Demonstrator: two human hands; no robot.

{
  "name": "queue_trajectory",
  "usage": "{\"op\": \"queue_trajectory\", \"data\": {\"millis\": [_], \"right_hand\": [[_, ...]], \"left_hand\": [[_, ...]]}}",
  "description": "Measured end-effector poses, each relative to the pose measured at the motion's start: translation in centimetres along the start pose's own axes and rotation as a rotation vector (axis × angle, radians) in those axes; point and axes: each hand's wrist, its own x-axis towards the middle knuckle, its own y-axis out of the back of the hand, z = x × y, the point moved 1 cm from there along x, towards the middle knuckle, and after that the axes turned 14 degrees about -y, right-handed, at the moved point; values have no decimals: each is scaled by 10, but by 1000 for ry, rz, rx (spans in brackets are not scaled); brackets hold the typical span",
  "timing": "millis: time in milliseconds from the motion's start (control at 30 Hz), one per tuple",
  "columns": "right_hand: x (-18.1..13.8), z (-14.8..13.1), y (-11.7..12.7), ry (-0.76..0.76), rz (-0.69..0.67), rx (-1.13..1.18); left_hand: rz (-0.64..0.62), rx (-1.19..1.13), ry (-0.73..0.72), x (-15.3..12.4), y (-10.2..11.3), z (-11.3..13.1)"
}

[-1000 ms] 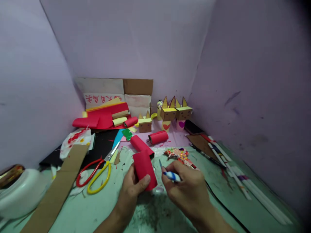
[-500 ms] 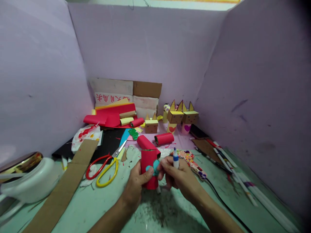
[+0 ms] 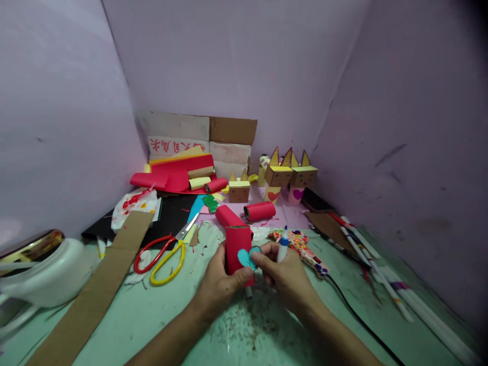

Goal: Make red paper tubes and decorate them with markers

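Note:
A red paper tube [image 3: 237, 241] stands nearly upright in my left hand [image 3: 221, 279], whose fingers wrap its left side. My left thumb lies across its lower front. Over the tube's right front is a light blue paper heart [image 3: 244, 257], its right lobe pinched by my right hand [image 3: 282, 272]. A white marker with a blue band [image 3: 282, 246] is tucked between the right-hand fingers, tip upward. Whether the heart is stuck to the tube I cannot tell. Below the tube a small grey-white end [image 3: 248, 292] pokes out.
Scissors with red and yellow handles [image 3: 165, 256] and a cardboard strip [image 3: 95, 290] lie left. Behind are red tubes [image 3: 260, 210] and cardboard animal heads [image 3: 278, 175]. A patterned glue gun [image 3: 301, 249] with a black cord and several rods [image 3: 375, 269] lie right.
The heart has turned and shifted, so its lobes now face me more fully on the tube. Both hands sit slightly further right in the picture, and the view has tilted a little.

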Motion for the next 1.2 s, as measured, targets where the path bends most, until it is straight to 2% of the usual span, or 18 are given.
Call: {"op": "queue_trajectory", "data": {"millis": [100,200,400,567,700,900,1100,1200], "right_hand": [[0,2,-2,9,21,52],[-2,4,-4,24,18,67],[-4,0,-3,106,134,0],[-1,5,-5,128,69,-15],[5,17,-4,155,42,88],[11,19,2,162,-273,41],[7,11,0,120,-221,88],[5,10,-4,101,-166,134]], "left_hand": [[25,60,-14,1,-4,2],[26,12,-13,0,-6,-2],[-25,-33,-35,-1,-6,-2],[38,-148,15,-4,-5,-6],[28,-234,10,-5,-4,-8],[8,-226,4,-7,-5,-5],[-17,-237,20,-8,-4,-3],[-10,-68,41,-7,-1,-2]]}}
